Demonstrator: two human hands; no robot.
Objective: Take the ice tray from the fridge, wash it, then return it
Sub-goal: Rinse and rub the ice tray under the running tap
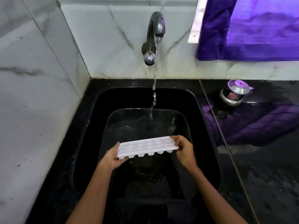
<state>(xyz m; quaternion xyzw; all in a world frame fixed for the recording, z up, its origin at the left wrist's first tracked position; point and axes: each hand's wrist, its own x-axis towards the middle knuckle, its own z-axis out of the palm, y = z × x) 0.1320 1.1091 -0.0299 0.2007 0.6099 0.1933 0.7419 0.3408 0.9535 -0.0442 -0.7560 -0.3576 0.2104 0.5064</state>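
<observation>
Head view: white ice tray (146,147) held over black sink (90,126), cavities up, roughly level, right end slightly farther from camera. Left hand (111,156) grips tray's left short end, thumb on top, fingers under. Right hand (183,150) pinches right short end. Tray spans between both hands, above the basin. Tap (154,36) on marble wall runs; water stream (154,88) falls just behind tray, not onto it. Steel kettle (234,92) on dark tabletop (267,167) at right, well apart. Purple curtain (252,28) top right.
</observation>
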